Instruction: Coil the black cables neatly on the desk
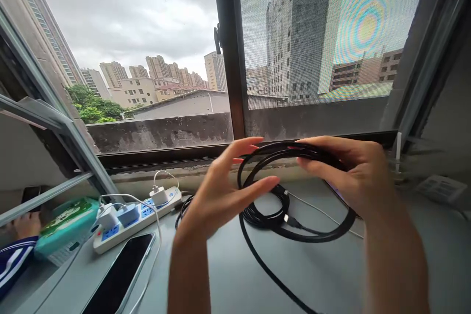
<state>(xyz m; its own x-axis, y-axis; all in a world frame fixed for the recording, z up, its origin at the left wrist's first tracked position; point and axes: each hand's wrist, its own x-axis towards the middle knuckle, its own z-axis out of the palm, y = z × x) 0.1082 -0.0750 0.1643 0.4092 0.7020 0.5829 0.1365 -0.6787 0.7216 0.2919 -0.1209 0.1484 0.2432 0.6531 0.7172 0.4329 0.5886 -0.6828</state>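
Pinching a coiled black cable in right hand fingers. Spreading left hand fingers beside it, above a grey sill.

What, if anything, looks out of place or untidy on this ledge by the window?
Only the black cable: the left hand and right hand are on its coil, but one loose strand trails across the surface toward the near edge. Nothing looks spilled or damaged.

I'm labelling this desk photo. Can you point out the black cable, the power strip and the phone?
black cable (316,239): head view, lower arc of the held coil.
power strip (112,232): head view, blue socket near its left end.
phone (121,274): head view, middle of its dark screen.
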